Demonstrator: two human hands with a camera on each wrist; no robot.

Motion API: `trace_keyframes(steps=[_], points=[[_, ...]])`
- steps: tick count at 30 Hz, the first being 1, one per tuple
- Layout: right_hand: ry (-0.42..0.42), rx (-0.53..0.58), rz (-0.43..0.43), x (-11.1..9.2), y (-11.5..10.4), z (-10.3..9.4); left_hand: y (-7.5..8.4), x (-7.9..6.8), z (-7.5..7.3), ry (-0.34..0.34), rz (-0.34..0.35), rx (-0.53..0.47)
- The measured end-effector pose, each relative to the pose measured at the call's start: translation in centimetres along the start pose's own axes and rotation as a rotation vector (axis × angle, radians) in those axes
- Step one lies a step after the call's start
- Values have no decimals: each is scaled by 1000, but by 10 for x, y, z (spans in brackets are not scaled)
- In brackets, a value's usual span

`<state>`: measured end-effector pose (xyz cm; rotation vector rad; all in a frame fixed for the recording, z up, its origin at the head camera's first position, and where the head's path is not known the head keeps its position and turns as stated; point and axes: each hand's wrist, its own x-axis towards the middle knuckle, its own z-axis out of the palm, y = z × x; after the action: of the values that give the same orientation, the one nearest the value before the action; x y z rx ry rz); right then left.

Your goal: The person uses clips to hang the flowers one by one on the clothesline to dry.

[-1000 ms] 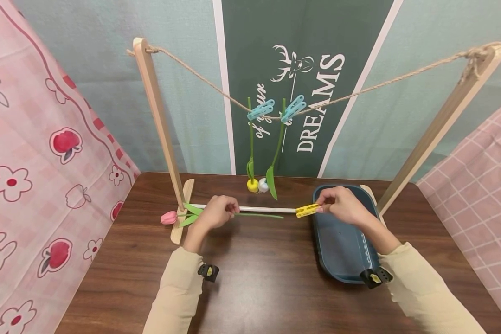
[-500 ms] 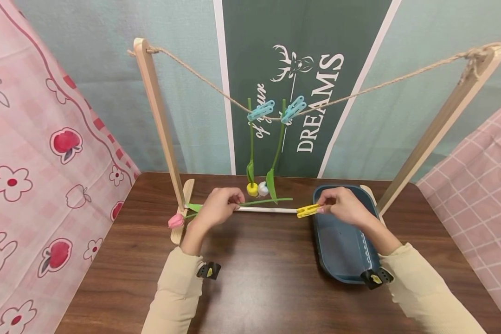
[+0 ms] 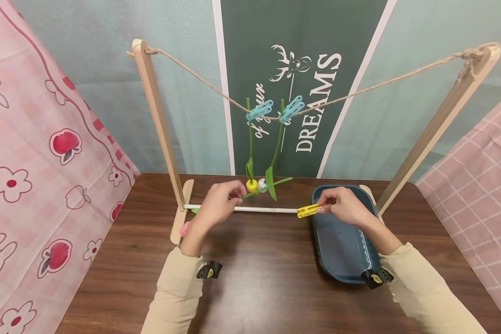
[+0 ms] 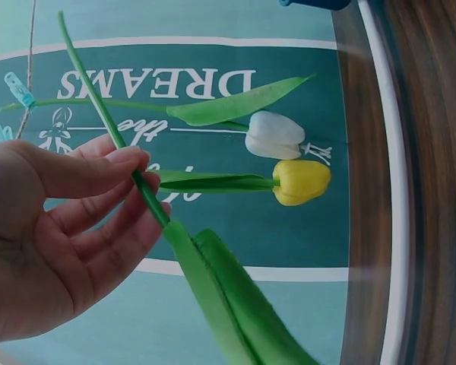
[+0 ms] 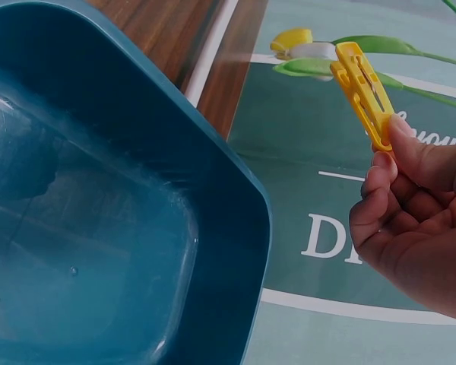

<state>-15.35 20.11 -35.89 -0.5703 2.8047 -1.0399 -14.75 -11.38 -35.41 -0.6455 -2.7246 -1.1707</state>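
My left hand (image 3: 220, 202) pinches the green stem of a pink tulip (image 3: 185, 228) between thumb and fingers. In the left wrist view the stem (image 4: 99, 103) slants up past the fingertips, its leaves (image 4: 220, 289) lie below, and the bloom is out of frame. By one end my right hand (image 3: 338, 204) pinches a yellow clothespin (image 3: 307, 211), above the edge of the blue basin. A yellow tulip (image 4: 300, 182) and a white tulip (image 4: 275, 135) hang bloom down from a rope (image 3: 200, 76), each held by a light-blue clothespin (image 3: 260, 110).
Two wooden posts (image 3: 158, 120) carry the rope, and a white rod (image 3: 267, 209) runs low between them. The dark blue basin (image 3: 346, 278) stands at the right on the brown wooden table (image 3: 259, 287). Printed cloths (image 3: 183, 139) hang behind and at both sides.
My left hand has lifted slightly and tilted the pink tulip. Its stem end has risen and its bloom has swung right, partly behind the wrist. The right hand with the yellow clothespin stays nearly still.
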Motion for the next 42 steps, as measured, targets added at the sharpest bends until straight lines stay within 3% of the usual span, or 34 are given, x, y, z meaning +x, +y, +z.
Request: trace_keyframes(steps=[42], points=[[-8,-4,-19,-1,-4,-8,5,3,1,45,-23,-69]])
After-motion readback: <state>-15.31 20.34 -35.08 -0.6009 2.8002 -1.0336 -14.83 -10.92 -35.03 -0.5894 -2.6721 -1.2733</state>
